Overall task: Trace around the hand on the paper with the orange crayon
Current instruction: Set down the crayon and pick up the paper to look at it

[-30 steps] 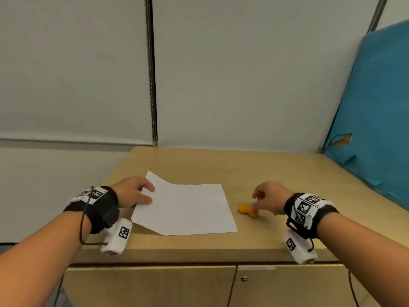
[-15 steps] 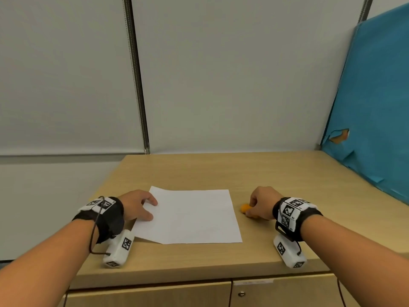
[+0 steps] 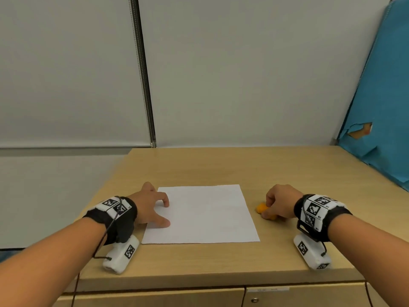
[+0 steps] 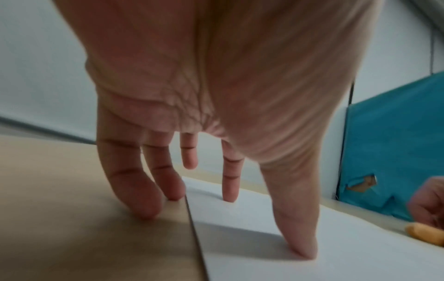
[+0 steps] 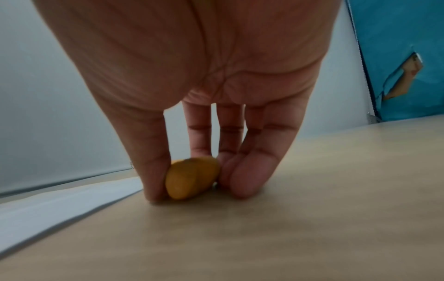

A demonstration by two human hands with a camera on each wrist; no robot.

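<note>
Right hand [image 3: 280,201] has closed on the orange crayon [image 3: 263,209]: in the right wrist view the thumb [image 5: 150,171] and the fingertips [image 5: 245,176] pinch the stubby crayon [image 5: 192,177] from both sides while it still sits on the wooden tabletop [image 5: 288,218], whereas a second ago the fingers were only reaching down to it. Crayon not yet lifted, as far as the frames show. Left hand [image 3: 150,207] is relaxed and grips nothing; its thumb [image 4: 298,228] and index fingertip [image 4: 229,188] press on the left edge of the paper [image 3: 203,214], the outer two fingertips [image 4: 144,199] rest on bare tabletop just beside that edge, and the middle finger hangs clear of the surface. Since a second ago the sheet has been squared up: its raised corner now lies flat, and its edges run roughly parallel to the tabletop's front edge. Paper lies between the two hands, blank, with no orange mark visible. Crayon is just to the right of the sheet, under the right hand. Judgement: setup is nearly complete and tracing has not started. What remains is to lift the crayon, move the left hand fully onto the sheet with fingers spread flat, then bring the crayon tip beside it. Blue panel [image 3: 385,107] stands well beyond the right hand.
</note>
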